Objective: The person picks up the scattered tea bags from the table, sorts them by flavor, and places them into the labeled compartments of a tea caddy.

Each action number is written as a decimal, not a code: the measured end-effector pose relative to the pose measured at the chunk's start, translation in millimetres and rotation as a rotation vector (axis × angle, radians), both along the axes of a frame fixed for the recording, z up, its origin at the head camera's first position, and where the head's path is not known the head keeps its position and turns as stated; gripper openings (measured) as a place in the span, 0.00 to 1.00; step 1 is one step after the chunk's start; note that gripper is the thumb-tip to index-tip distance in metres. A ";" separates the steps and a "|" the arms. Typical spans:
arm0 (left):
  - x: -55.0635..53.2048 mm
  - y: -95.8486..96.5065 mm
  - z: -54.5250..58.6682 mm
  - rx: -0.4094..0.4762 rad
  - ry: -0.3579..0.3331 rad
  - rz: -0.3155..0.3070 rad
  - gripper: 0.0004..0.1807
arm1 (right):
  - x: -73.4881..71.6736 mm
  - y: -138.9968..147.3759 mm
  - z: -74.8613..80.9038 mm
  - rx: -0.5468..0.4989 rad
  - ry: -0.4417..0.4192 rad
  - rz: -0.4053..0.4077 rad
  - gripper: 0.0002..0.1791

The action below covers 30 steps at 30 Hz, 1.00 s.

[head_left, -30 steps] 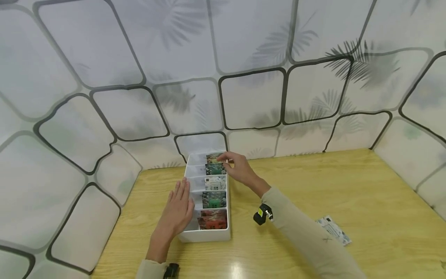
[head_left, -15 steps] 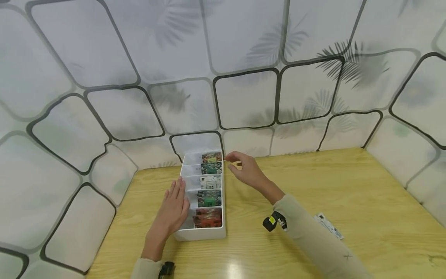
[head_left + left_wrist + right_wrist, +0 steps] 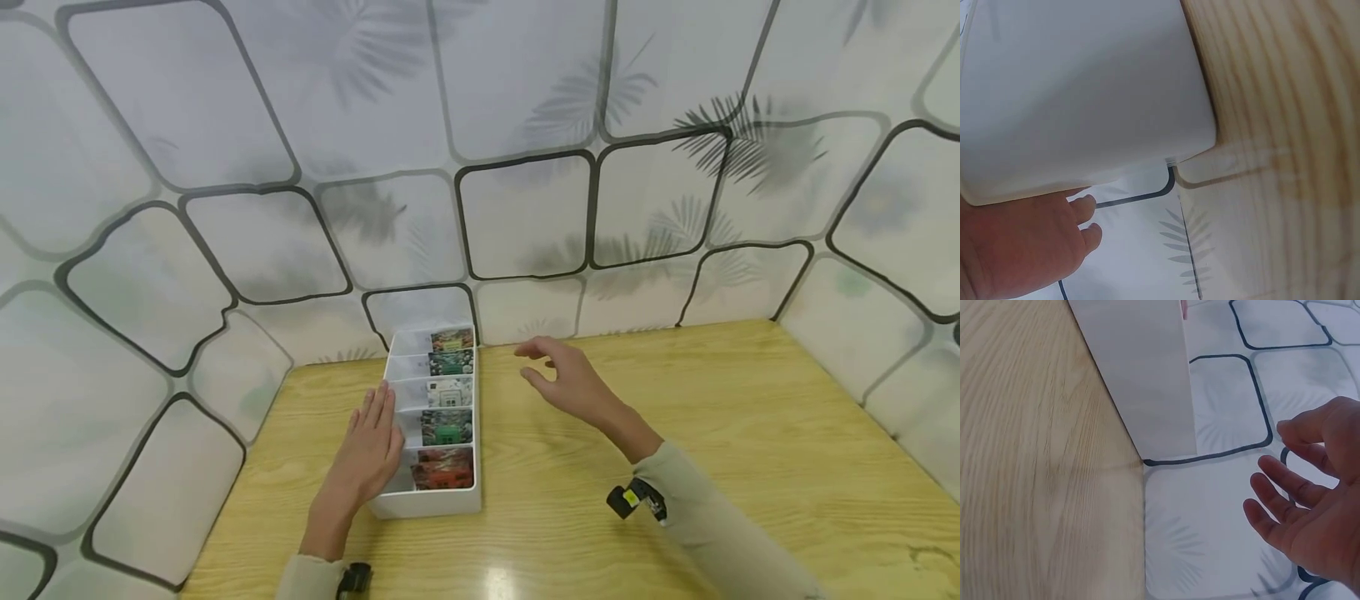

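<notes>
A white divided box (image 3: 427, 503) stands on the wooden table, its far end near the wall. Its compartments hold flat printed packets: a red packet (image 3: 444, 473) in front, then a green packet (image 3: 447, 428), a white packet (image 3: 450, 392), a dark green packet (image 3: 452, 362), and a yellow-and-red packet (image 3: 452, 340) farthest back. My left hand (image 3: 363, 454) rests along the box's left rim, fingers straight. To the right of the box, my right hand (image 3: 573, 379) hovers with loosely bent fingers and nothing between them; the right wrist view shows this hand (image 3: 1310, 500) apart from the box's side wall (image 3: 1141, 375).
The wooden table (image 3: 555, 517) extends to the right of the box. Pale patterned walls (image 3: 525, 217) enclose the table at the back and both sides. A black wrist device (image 3: 636, 498) sits at the right sleeve (image 3: 720, 517).
My right hand has let go of the packet in the rear compartment and drawn away to the right. The left hand stays on the rim. The loose packet at right is out of sight.
</notes>
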<state>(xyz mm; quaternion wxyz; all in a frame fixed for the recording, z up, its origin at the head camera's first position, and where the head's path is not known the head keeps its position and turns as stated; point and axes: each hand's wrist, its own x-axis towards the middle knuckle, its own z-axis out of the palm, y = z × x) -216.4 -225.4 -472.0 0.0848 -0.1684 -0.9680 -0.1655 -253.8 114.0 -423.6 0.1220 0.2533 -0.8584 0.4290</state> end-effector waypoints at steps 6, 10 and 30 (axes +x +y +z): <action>-1.8 1.2 -0.5 0.008 -0.005 -0.003 0.31 | 11.7 22.8 -0.7 0.036 0.025 -0.012 0.17; -2.7 1.8 0.2 0.012 -0.009 -0.006 0.31 | 20.2 39.2 -2.4 0.049 0.028 -0.031 0.17; 0.1 -0.2 0.6 -0.004 -0.031 -0.001 0.31 | 70.1 98.1 -17.1 0.119 0.021 -0.195 0.15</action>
